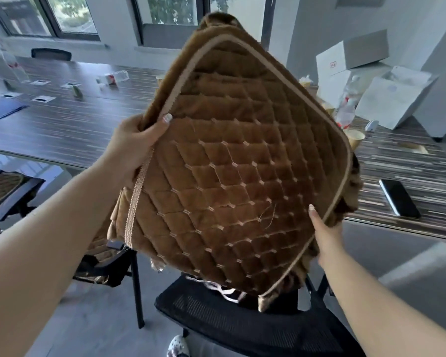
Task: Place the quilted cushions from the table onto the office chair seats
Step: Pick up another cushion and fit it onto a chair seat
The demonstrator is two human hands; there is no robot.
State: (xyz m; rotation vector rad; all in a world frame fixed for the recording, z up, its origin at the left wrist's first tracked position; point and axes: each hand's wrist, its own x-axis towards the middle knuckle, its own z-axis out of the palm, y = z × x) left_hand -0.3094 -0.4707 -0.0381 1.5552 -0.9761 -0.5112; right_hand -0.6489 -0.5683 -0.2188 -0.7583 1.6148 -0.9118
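A brown quilted cushion [242, 161] with beige piping fills the middle of the view, held up tilted in the air. My left hand [134, 145] grips its left edge, thumb on the quilted face. My right hand [325, 233] holds its lower right edge, thumb on top and fingers hidden behind. Directly below the cushion is the black mesh seat of an office chair [216, 315]. White ties dangle from the cushion onto that seat. To the left, a second chair [106, 266] carries a brown cushion, and a third chair [8, 189] at the far left edge also has one.
A long striped dark table [88, 119] runs behind the cushion. On it lie a black phone [399, 198], paper cups [355, 137], plastic bottles [345, 109] and white boxes [353, 60]. A foot in a patterned shoe [178, 346] shows at the bottom.
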